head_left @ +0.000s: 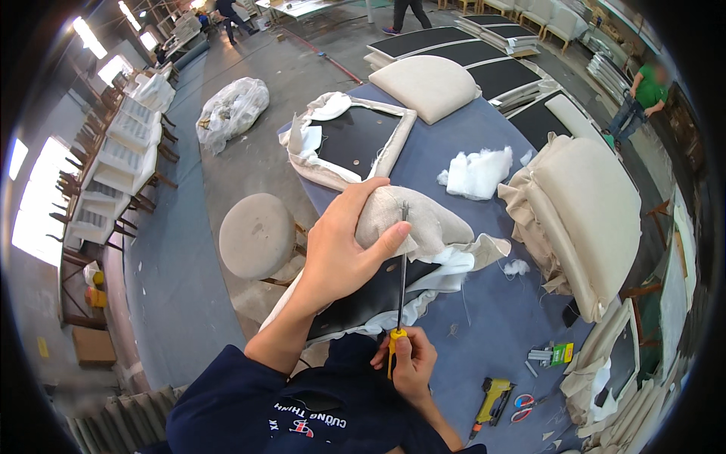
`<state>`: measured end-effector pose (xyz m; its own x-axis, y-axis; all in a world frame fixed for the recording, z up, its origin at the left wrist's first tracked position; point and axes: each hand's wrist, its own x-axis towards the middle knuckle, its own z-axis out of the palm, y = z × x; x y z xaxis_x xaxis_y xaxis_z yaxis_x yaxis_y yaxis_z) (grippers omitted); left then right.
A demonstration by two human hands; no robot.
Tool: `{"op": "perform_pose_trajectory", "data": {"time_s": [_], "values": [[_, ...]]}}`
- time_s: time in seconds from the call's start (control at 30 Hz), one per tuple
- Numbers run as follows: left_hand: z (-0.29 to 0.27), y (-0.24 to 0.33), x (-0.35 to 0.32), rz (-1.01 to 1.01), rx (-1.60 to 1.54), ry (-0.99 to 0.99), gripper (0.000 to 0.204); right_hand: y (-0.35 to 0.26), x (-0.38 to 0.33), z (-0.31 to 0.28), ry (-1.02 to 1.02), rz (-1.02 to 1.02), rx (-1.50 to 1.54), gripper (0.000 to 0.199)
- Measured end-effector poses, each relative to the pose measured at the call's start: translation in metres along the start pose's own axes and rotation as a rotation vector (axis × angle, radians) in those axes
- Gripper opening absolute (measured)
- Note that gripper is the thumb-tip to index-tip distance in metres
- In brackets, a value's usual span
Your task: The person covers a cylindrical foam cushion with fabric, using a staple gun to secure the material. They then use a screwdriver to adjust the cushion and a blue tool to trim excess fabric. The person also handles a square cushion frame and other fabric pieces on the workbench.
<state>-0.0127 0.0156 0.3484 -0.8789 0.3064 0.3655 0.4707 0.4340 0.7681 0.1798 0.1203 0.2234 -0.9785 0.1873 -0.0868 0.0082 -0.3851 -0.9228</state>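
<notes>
My left hand [336, 246] grips the corner of a beige upholstered chair seat [423, 223], thumb and fingers spread around it. The seat is tilted up against me; its black underside and white wadding show below the folded fabric edge. My right hand [412, 367] is closed around the yellow handle of a screwdriver [402, 295]. Its long dark shaft points away from me, and the tip lies against the beige fabric beside my left thumb. Whether the tip presses into the fabric I cannot tell.
On the blue table [484, 303] lie an upturned seat [355, 140], a padded seat [423, 83], white wadding [478, 172], stacked beige covers [578, 212], a staple gun [491, 405], scissors [522, 408] and staples [548, 354]. A round stool [257, 234] stands left. A person in green [643, 98] is far right.
</notes>
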Motion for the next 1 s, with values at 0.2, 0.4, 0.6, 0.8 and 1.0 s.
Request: {"op": "perform_pose_trajectory", "data": {"time_s": [0.2,0.4,0.6,0.8,1.0], "values": [[-0.003,0.0,0.0,0.008,0.05,0.01,0.053,0.039,0.02,-0.009,-0.393,0.247,0.774,0.054],[-0.006,-0.004,-0.01,0.012,0.106,0.085,0.051,0.066,0.034,0.011,-0.851,0.412,1.473,0.057],[-0.004,-0.006,-0.002,-0.009,0.049,0.063,0.053,0.047,0.059,0.018,-1.198,0.044,1.695,0.058],[-0.012,-0.013,-0.014,0.091,0.084,0.048,0.042,0.028,0.01,-0.103,-0.135,-0.016,1.08,0.057],[0.003,-0.02,-0.001,0.178,0.166,-0.001,0.046,0.068,-0.115,-0.185,0.982,-0.033,-0.872,0.034]]}}
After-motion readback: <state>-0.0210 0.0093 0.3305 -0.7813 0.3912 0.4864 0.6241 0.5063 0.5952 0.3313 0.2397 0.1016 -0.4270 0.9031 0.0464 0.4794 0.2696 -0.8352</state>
